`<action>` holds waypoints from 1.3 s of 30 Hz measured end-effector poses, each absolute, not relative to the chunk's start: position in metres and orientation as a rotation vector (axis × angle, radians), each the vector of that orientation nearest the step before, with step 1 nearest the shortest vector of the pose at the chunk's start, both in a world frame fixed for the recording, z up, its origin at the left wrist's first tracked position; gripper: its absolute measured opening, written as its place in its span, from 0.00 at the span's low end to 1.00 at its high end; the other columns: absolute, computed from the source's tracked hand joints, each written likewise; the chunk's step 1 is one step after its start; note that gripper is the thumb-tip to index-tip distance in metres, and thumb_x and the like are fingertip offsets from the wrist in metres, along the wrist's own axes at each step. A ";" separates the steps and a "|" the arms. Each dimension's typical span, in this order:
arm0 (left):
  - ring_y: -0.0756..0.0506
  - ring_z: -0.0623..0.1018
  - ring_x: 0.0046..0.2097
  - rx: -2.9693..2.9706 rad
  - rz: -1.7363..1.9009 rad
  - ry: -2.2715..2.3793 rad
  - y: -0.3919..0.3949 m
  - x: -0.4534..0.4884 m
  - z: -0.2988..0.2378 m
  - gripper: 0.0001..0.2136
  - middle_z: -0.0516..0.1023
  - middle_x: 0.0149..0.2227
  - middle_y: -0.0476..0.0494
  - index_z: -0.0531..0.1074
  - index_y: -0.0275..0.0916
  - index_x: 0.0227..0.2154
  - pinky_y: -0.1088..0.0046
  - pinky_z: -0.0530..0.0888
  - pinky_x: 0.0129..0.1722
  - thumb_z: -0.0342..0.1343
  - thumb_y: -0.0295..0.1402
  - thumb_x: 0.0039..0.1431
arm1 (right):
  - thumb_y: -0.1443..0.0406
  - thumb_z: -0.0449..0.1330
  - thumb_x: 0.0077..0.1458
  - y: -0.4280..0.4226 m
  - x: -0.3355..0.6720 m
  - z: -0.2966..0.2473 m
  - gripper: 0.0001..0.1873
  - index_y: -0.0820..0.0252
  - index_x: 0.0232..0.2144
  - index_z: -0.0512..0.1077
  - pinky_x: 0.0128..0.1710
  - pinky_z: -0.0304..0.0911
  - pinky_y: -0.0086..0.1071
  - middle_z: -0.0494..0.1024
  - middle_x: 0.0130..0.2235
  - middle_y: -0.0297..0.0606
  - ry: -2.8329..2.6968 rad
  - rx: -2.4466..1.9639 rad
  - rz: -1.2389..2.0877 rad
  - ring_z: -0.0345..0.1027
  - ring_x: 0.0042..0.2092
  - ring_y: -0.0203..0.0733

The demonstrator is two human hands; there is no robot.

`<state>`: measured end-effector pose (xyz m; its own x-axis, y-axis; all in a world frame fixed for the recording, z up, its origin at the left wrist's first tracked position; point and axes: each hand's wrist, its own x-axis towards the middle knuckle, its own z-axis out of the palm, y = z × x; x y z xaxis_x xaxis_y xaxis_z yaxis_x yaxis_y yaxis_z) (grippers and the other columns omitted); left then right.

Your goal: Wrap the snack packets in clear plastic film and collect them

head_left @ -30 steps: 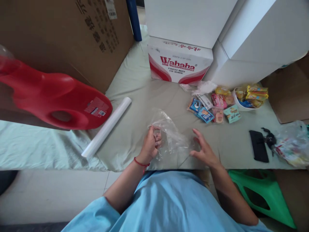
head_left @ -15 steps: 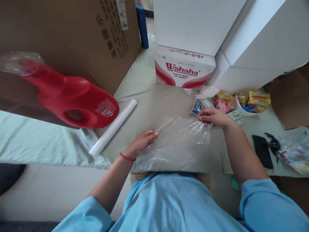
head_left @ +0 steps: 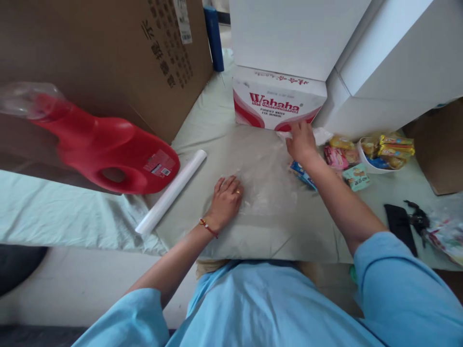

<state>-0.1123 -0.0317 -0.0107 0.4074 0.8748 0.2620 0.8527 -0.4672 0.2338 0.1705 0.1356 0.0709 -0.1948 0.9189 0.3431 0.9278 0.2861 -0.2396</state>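
Note:
A clear plastic bag [head_left: 269, 185] lies spread on the cloth-covered surface in front of me. My left hand [head_left: 227, 195] rests palm down on its left side, fingers stretched. Farther off, my right hand [head_left: 303, 143] reaches to the front of the Wahaha carton [head_left: 277, 102], its fingers bent and close together beside a crumpled white wrapping [head_left: 321, 136]. What lies under those fingertips is hidden. A blue packet [head_left: 303, 174] sits below the right wrist, partly covered by the forearm.
A white roll [head_left: 171, 192] and a big red jug [head_left: 119, 152] are on the left, before a large cardboard box [head_left: 108, 58]. On the right are a teal packet [head_left: 357, 177], a white tub of snacks [head_left: 376, 167], a black phone [head_left: 400, 226] and a plastic bag [head_left: 448, 231].
My right hand has moved away from me, up to the carton. My left hand has opened and turned palm down, farther forward. The clear bag now lies flatter and extends farther from me.

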 end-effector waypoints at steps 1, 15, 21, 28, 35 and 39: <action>0.36 0.69 0.70 2.561 0.489 1.607 -0.030 -0.112 -0.015 0.16 0.79 0.60 0.34 0.79 0.38 0.52 0.46 0.57 0.72 0.48 0.28 0.70 | 0.69 0.56 0.64 0.117 0.165 0.069 0.23 0.67 0.60 0.70 0.62 0.61 0.55 0.73 0.58 0.57 -2.147 -1.594 -0.048 0.64 0.61 0.61; 0.32 0.59 0.75 2.134 0.360 2.008 -0.006 -0.137 -0.007 0.28 0.62 0.73 0.28 0.64 0.35 0.69 0.35 0.51 0.72 0.39 0.43 0.75 | 0.55 0.55 0.72 -0.073 0.218 -0.027 0.34 0.57 0.74 0.57 0.75 0.48 0.57 0.52 0.77 0.48 -2.574 -1.369 0.415 0.43 0.77 0.54; 0.37 0.60 0.75 2.379 0.558 1.902 0.014 -0.125 0.005 0.24 0.70 0.69 0.31 0.72 0.36 0.62 0.46 0.48 0.75 0.41 0.42 0.75 | 0.59 0.56 0.71 -0.088 0.213 -0.019 0.28 0.57 0.69 0.66 0.73 0.51 0.60 0.60 0.74 0.49 -2.516 -1.430 0.499 0.52 0.75 0.56; 0.32 0.56 0.76 2.382 0.155 1.843 0.035 -0.136 -0.021 0.30 0.53 0.76 0.30 0.57 0.38 0.73 0.34 0.49 0.71 0.35 0.46 0.75 | 0.62 0.55 0.70 -0.057 0.238 -0.004 0.17 0.58 0.55 0.78 0.60 0.69 0.51 0.81 0.54 0.49 -2.244 -1.451 0.475 0.73 0.57 0.52; 0.34 0.55 0.76 2.383 0.133 1.856 0.033 -0.136 -0.020 0.32 0.54 0.76 0.31 0.57 0.38 0.73 0.36 0.47 0.72 0.32 0.47 0.74 | 0.68 0.55 0.67 0.043 0.222 0.015 0.25 0.60 0.64 0.71 0.71 0.52 0.55 0.72 0.66 0.49 -2.226 -1.557 0.145 0.57 0.70 0.55; 0.33 0.57 0.76 2.387 0.144 1.861 0.035 -0.136 -0.020 0.33 0.55 0.76 0.30 0.58 0.38 0.73 0.37 0.48 0.72 0.30 0.48 0.74 | 0.65 0.56 0.69 0.070 0.208 0.009 0.21 0.61 0.61 0.74 0.74 0.39 0.61 0.70 0.67 0.49 -2.416 -1.639 0.174 0.49 0.74 0.59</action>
<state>-0.1362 0.0350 -0.0199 0.2436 0.9699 0.0063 0.9593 -0.2418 0.1461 0.2082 0.0700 0.0089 -0.3560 0.9278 0.1117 0.9023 0.3724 -0.2173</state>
